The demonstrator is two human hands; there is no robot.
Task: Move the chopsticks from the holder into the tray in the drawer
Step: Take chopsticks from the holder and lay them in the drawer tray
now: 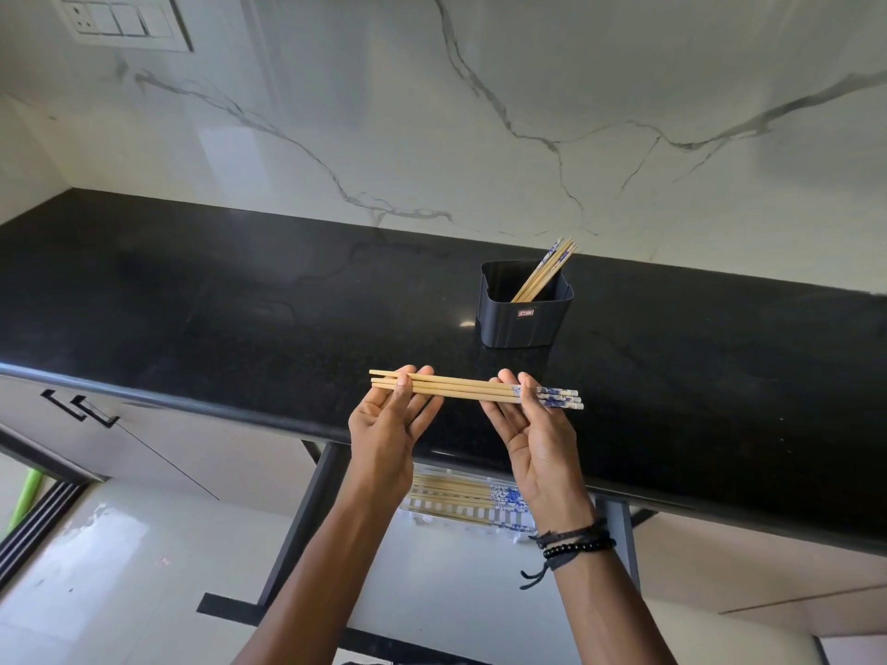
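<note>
Several chopsticks (473, 390) pinched by left hand (384, 427) and right hand (535, 436); others lean in holder (523, 331), lie in tray (430, 518).

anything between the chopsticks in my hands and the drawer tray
Nothing visible: the white slatted tray lies open below the held bundle of wooden blue-tipped chopsticks, in front of the black stone counter.

A home kitchen: black granite countertop (240, 300), marble-veined backsplash (480, 112), cabinets (158, 448) below, wall switch plate (122, 19).
</note>
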